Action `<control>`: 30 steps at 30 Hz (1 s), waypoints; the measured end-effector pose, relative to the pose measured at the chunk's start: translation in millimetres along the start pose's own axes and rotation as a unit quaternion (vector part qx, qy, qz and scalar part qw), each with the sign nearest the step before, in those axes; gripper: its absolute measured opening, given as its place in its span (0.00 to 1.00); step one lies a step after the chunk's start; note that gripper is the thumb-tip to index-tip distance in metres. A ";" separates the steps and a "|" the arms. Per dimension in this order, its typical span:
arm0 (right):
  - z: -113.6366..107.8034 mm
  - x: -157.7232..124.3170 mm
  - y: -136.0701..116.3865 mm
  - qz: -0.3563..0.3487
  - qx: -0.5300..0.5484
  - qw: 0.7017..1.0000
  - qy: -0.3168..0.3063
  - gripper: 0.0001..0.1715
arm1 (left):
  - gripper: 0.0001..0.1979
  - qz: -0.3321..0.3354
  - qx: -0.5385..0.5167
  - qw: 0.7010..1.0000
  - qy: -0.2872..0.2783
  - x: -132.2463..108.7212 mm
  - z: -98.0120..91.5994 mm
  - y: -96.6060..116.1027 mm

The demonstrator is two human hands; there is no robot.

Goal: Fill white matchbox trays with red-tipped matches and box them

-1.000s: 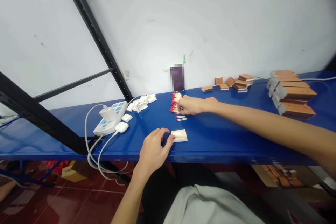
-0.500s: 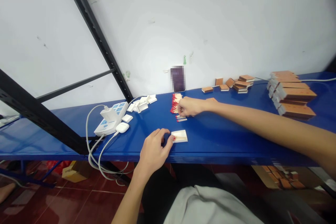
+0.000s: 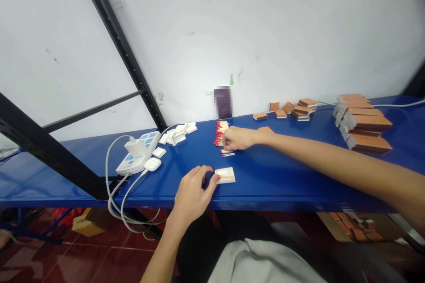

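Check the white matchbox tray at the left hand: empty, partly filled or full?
Partly filled: a few red-headed matches lie in the tray; bare white bottom shows beside them.

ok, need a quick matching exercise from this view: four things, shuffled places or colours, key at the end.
Things
1. left hand
2. power strip
3. pile of red-tipped matches
4. largest stack of brown boxes

Place or colour
A. beside the right hand
B. toward the right end of the blue table
C. at the left end of the white tray
D. white with blue parts

Pairs: 1-C, 2-D, 3-A, 4-B
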State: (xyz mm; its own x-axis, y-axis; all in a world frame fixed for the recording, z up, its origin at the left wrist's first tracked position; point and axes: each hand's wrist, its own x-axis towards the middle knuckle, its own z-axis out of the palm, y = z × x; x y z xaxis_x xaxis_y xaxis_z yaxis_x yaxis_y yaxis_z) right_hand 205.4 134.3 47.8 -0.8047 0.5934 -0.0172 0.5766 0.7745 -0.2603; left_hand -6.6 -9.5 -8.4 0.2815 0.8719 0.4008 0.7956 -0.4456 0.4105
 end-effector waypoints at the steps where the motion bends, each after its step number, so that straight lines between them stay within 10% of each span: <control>1: -0.1 0.2 0.5 0.000 0.001 1.000 -0.005 0.09 | 0.11 0.000 0.000 1.000 0.000 -0.2 0.0 -0.2; 30: 3.7 -1.4 1.8 0.041 -0.132 0.989 0.058 0.14 | 0.11 0.006 0.004 1.000 0.002 -1.0 0.5 0.0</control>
State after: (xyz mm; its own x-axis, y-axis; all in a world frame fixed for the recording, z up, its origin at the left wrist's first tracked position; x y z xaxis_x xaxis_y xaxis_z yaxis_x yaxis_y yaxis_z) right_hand 207.0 134.0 43.8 -0.7417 0.6651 0.0864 0.6676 0.7445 -0.0009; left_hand -6.6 -10.3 -9.2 0.2888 0.8657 0.4088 0.7962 -0.4543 0.3997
